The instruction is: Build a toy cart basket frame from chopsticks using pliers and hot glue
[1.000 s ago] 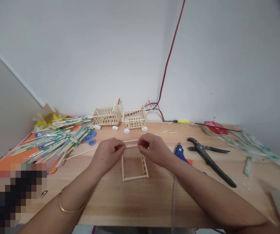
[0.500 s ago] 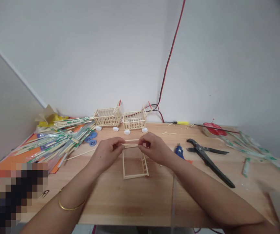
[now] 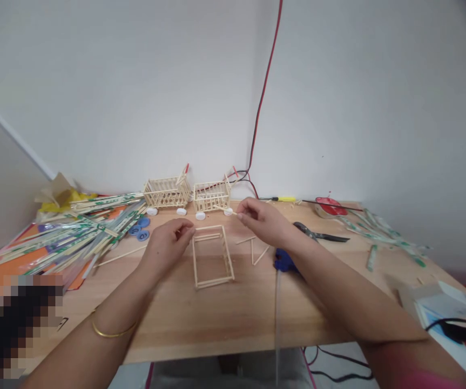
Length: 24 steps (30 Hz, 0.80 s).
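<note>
A box-shaped frame of thin wooden sticks (image 3: pixel 231 265) stands on the wooden table. My left hand (image 3: pixel 171 240) is at its back left corner, thumb and fingertips pinched against that corner. Behind and to the right of the frame, my right hand (image 3: pixel 263 219) pinches a short wooden stick (image 3: pixel 225 209), which points left in front of a small cart. Several loose short sticks (image 3: pixel 252 252) lie right of the frame. Under my right forearm, a blue glue gun (image 3: pixel 283 260) is partly hidden.
Two stick carts (image 3: pixel 167 193) with white wheels stand by the wall. Wrapped sticks (image 3: pixel 107 227) and blue wheels (image 3: pixel 142 235) lie left. Black pliers (image 3: pixel 330 236), a red dish (image 3: pixel 330 207) and green-white wrappers (image 3: pixel 372 256) are right. A cable (image 3: pixel 263 92) hangs on the wall.
My right hand has left the frame and moved right and back, now with a short stick in it. Loose sticks beside the frame have come into view. The camera view has shifted right.
</note>
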Tool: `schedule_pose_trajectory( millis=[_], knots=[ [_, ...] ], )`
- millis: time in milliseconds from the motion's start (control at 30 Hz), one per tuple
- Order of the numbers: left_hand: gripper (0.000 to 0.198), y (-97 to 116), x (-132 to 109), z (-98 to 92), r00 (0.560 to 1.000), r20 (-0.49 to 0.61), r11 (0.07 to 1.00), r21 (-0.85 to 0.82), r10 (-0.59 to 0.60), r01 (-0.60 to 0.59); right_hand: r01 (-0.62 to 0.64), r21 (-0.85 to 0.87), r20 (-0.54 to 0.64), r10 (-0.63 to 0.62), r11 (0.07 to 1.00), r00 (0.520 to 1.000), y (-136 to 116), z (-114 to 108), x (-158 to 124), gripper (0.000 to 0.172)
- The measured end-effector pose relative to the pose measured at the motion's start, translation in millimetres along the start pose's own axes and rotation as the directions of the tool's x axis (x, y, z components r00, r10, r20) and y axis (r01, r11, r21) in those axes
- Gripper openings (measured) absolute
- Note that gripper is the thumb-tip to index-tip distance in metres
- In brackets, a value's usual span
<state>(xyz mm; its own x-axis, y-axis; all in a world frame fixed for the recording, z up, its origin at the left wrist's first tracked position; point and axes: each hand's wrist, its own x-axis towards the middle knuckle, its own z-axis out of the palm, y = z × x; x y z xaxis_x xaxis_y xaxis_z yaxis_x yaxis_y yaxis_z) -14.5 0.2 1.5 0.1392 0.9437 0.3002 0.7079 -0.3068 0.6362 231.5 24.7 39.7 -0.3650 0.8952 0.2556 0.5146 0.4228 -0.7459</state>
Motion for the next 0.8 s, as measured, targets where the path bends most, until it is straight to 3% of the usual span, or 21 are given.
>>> schedule_pose_trajectory(
  millis=[200, 367, 800],
  knots=[
    [0.032, 1, 0, 2.3, 0.993, 0.073, 0.993, -0.071, -0.089, 0.094, -0.237, 0.177, 0.107, 0.221, 0.955, 0.969, 4, 33, -10, 0.007],
    [0.032, 2, 0, 4.8, 0.996, 0.057, 0.997, -0.043, -0.068, 0.070, -0.201, 0.289, 0.035, 0.199, 0.936, 0.979, 12, 54, -7, 0.009],
    [0.033, -5, 1, 11.8, 0.999, 0.039, 0.998, -0.056, -0.017, 0.020, -0.248, 0.362, -0.024, 0.275, 0.899, 0.961, 23, 68, -3, 0.007]
  ],
)
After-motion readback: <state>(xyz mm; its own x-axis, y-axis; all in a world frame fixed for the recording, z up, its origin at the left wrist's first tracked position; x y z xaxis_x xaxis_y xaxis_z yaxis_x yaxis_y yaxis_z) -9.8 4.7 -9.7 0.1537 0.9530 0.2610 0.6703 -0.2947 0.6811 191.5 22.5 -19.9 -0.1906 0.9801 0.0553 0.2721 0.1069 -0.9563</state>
